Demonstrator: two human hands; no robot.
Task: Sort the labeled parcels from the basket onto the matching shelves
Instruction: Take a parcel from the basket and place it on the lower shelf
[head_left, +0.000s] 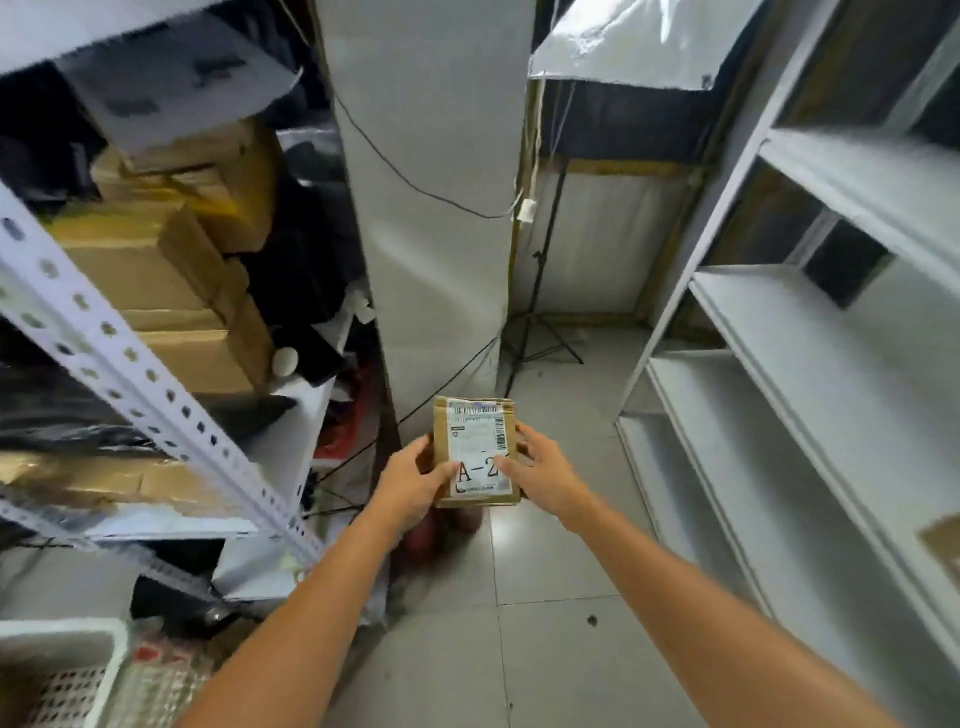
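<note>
Narrow aisle, tiled floor, white shelves (810, 364) on your right: you pinch the parcel (476, 452) between left hand (415, 480) and right hand (545, 470), label up and thumbs aside, probably to read "A-2" before shelving.

We see a white pillar (431, 208) ahead of us, with a thin black cable (415, 184) sagging across its face to a small white plug (525, 210) at its right edge. Just right of the pillar a black tripod stand (540, 312) spreads its legs on the grey tiled floor (561, 597). A reflective silver sheet (639, 41) hangs above it. To our left, stacked cardboard boxes (171, 280) sit behind a perforated white metal upright (130, 364), beside crumpled black plastic (57, 415). Something red (345, 415) lies low beside the pillar, too blurred to identify.
</note>
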